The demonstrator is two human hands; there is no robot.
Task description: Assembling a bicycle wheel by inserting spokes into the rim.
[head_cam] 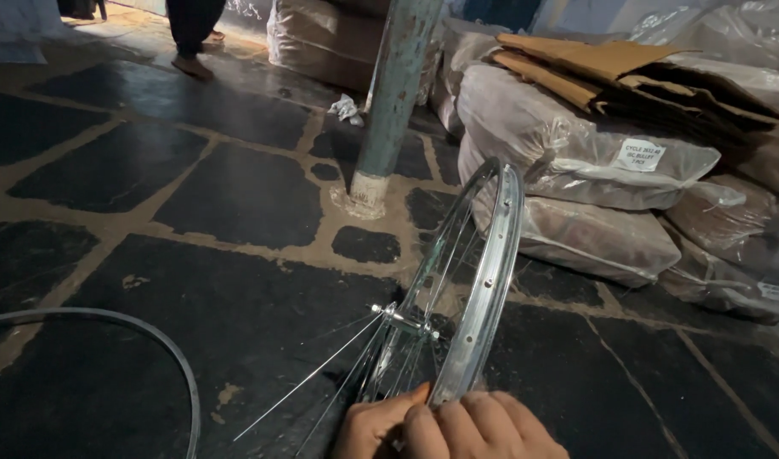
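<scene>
A silver bicycle wheel rim (491,255) stands on edge on the dark stone floor, tilted slightly. Its hub (404,320) sits at the middle with thin spokes (313,382), some fanning out loose to the lower left. At the bottom edge of the view my left hand (376,427) and my right hand (483,427) are bunched together at the lower part of the rim, fingers curled around it and the spokes there. Which hand carries the grip is hard to separate.
A second bare rim (164,348) lies flat at lower left. A blue-green post (392,102) rises behind the wheel. Plastic-wrapped bundles (576,144) with cardboard (610,64) on top are stacked at right. Another person's legs (192,38) stand far left.
</scene>
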